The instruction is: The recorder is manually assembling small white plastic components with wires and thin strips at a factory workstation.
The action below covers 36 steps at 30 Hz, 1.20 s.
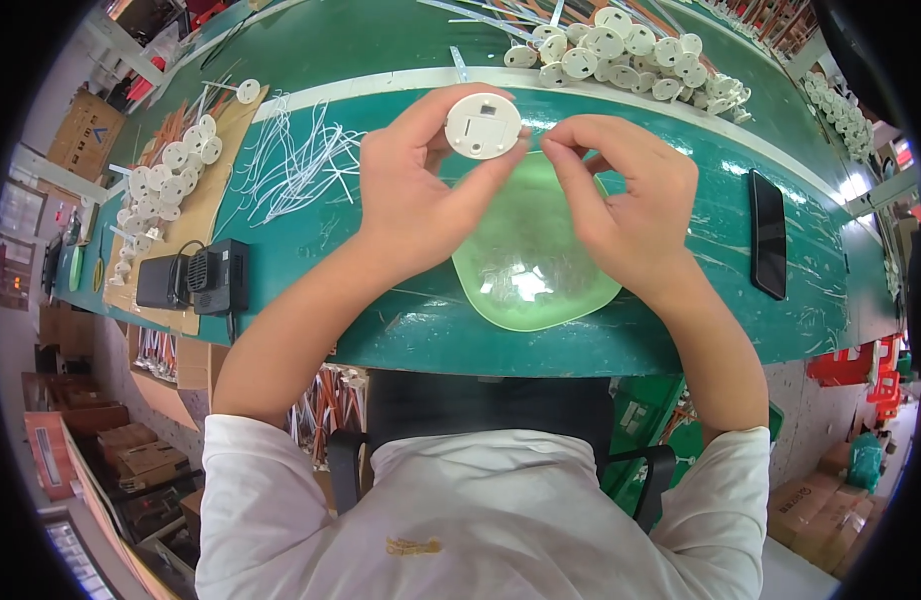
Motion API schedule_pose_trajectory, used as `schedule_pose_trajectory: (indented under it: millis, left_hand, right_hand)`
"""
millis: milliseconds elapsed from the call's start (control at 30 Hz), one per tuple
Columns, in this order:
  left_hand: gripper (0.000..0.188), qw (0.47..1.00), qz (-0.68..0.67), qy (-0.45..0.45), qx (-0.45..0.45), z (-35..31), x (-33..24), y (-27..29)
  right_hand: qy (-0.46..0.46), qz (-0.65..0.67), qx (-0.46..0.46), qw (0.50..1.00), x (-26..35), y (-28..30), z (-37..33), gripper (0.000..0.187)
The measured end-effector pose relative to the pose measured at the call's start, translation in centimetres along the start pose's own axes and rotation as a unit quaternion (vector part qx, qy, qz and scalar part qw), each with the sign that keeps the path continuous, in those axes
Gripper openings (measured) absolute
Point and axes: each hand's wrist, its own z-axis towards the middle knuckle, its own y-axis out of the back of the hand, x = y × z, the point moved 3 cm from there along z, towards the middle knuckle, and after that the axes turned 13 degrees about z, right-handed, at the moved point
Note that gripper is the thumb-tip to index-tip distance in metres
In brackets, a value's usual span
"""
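Note:
My left hand (413, 180) grips a white round plastic disc (484, 126) by its edge, thumb below and fingers behind. Its face, with a small dark rectangular slot and a raised panel, is turned up toward me. Just right of the disc, my right hand (631, 195) is closed in a pinch, thumb against forefinger. Whatever sits between those fingertips is too small to make out. Below both hands a light green shallow plastic tray (536, 310) lies on the green table (411, 340).
Loose white ties (296, 165) lie left of my hands. Further left, white discs on sticks (171, 180) rest on cardboard beside a black adapter-like box (219, 277). More discs (606, 45) are heaped at the far side. A black phone (769, 235) lies at the right.

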Motion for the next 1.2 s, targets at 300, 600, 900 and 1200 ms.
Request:
schedule_pose_trajectory:
  millis: [300,600,900,1200]
  left_hand:
    - [0.045,0.990,-0.028,-0.141,0.002,0.0,-1.6,0.4]
    - [0.047,0.990,-0.097,-0.101,0.027,-0.3,-2.1,0.1]
    - [0.047,0.991,-0.116,-0.054,0.030,-0.2,-1.8,0.2]
    - [0.042,0.993,-0.109,-0.012,0.051,-0.7,-1.3,0.3]
  right_hand:
    - [0.100,0.015,-0.076,0.992,1.8,1.0,0.1,0.012]
    - [0.116,0.023,-0.070,0.990,2.5,0.9,0.2,0.014]
    - [0.086,0.052,-0.056,0.993,2.2,0.9,0.5,0.012]
    - [0.100,0.029,-0.033,0.994,2.4,0.8,0.4,0.016]
